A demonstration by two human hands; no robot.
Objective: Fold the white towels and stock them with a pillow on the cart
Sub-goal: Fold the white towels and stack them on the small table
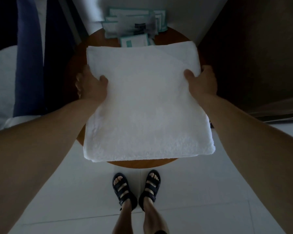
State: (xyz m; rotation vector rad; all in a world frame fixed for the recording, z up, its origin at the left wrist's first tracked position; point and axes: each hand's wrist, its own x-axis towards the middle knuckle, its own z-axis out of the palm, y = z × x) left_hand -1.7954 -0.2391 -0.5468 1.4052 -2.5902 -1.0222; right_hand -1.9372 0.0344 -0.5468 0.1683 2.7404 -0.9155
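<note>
**A:** ok so head cam, only view we've got. What are the hands doing?

**B:** Both arms reach straight out and down. The left hand (90, 85) grips the left edge of the folded white towel (142, 102), thumb on top, fingers curled under. The right hand (201, 81) does the same on the right edge, thumb pressed onto the cloth. So both are clamped on the towel, roughly level with each other.

**A:** and where's the towel sitting?

**B:** Over a round wooden table (142, 163), covering most of it. Can't tell if it's resting on the top or lifted just off it.

**A:** counts?

**B:** One towel, folded in layers, two hands. At the far side of the table there's a pile of teal-edged packets (134, 26), too blurry to count. Two feet in dark sandals (136, 188) on white floor tiles below.
</note>
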